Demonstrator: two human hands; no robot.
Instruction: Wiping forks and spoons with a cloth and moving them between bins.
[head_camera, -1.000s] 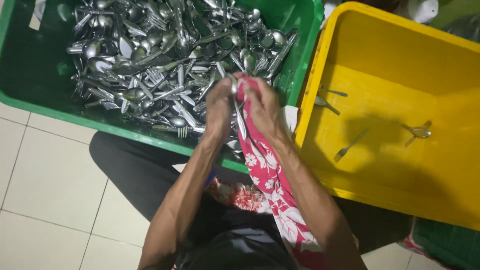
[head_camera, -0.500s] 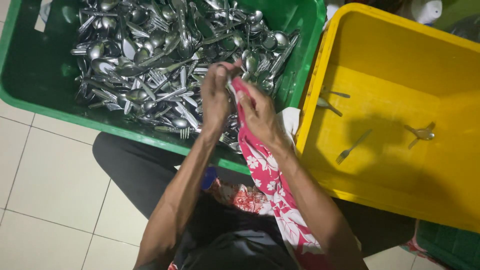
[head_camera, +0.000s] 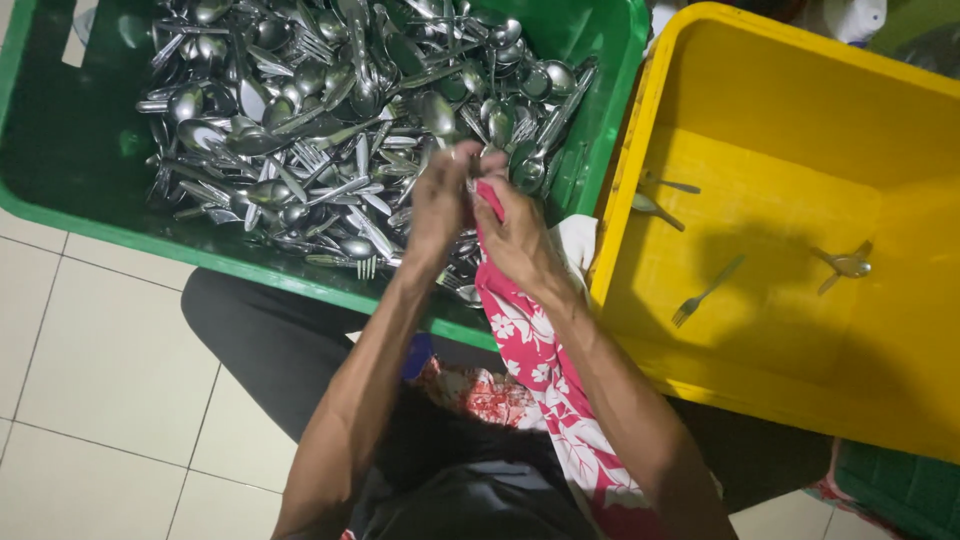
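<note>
In the middle of the frame I see a steel spoon (head_camera: 440, 112) sticking up from between my hands, its bowl above the fingers and its handle wrapped in the red flowered cloth (head_camera: 535, 345). My left hand (head_camera: 440, 205) is closed around the spoon's neck; my right hand (head_camera: 515, 235) is closed on the cloth, pinching it against the handle. I judge the spoon light, stiff and slick, best held at the narrow handle, while the cloth is soft and limp and trails down toward the lower middle. Behind the hands, upper left, the green crate (head_camera: 60, 205) holds a heap of cutlery (head_camera: 320, 130). At the right, the yellow crate (head_camera: 640, 130) holds a fork (head_camera: 706, 291) and a few other pieces.
</note>
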